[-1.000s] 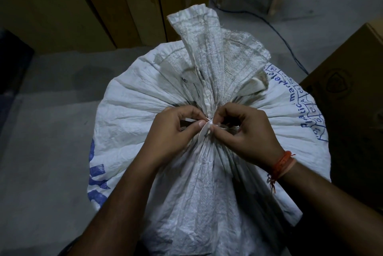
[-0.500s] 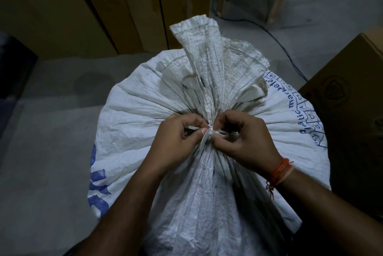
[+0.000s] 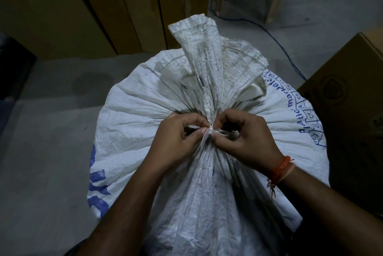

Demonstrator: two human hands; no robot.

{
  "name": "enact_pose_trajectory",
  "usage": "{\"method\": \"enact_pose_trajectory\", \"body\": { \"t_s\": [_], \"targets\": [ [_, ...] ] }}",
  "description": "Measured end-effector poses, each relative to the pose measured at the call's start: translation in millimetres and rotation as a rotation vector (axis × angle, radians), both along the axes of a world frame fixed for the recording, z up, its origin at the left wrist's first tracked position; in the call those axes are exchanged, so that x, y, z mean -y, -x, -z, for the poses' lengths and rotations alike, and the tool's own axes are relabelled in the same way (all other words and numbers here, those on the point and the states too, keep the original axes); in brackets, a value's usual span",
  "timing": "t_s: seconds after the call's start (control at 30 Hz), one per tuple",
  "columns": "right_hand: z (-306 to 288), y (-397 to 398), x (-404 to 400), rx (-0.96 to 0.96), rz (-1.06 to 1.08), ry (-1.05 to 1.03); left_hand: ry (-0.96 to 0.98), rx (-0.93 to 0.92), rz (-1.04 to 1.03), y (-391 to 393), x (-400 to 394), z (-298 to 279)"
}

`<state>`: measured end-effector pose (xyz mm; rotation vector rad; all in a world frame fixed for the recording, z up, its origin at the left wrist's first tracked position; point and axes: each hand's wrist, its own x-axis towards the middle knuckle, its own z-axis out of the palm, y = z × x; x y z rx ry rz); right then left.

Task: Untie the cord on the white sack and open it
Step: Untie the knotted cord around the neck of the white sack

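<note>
Head view, dim light, looking down. Over on the left, bare concrete floor (image 3: 41, 152) and brown panels (image 3: 103, 7) beyond. Then the left hand (image 3: 176, 141), thumb and forefinger closed in a tight grip on the near end of the cord (image 3: 207, 139). Dead centre, the white sack (image 3: 145, 110), standing on the floor between the forearms, neck gathered into pleats, mouth flaring up above the tie. Cord wrapped at that neck, a thin pale strip, knot right between the two sets of fingertips. Right hand (image 3: 246, 137) next, likewise pinched shut on the cord from the other side, orange thread band (image 3: 280, 169) at the wrist. Far right, a cardboard box (image 3: 352, 110) just beside the sack.

Woven plastic cloth by the look of it: crinkly, limp, probably slick. Bulging full, so likely heavy and not apt to shift under a tug. Best hold judged to be the loose cord ends close to the knot, not the cloth.

Knot form itself hidden behind the fingers. Contents unseen. Sack base cut off below. Blue print only partly legible.
</note>
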<state>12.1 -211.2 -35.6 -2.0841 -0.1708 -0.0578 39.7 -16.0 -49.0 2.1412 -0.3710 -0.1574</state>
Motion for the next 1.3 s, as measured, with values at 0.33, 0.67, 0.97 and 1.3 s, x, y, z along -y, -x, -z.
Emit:
{"method": "enact_pose_trajectory", "body": {
  "t_s": [0.33,0.67,0.97,1.3],
  "targets": [
    [-1.2,0.0,0.1,-0.014,0.003,-0.042,-0.034,-0.017,-0.008,-2.9,-7.5,-0.3],
    [0.6,-0.2,1.5,-0.037,0.001,-0.049,0.072,-0.14,-0.031,-0.7,-4.7,-5.7],
    [3.4,-0.6,2.0,-0.027,-0.006,-0.051,0.079,-0.175,-0.029,0.6,-3.2,-11.4],
    [3.4,0.3,0.7,0.004,0.006,-0.046,0.098,-0.205,-0.051,-2.4,-8.4,-8.8]
  ]
}}
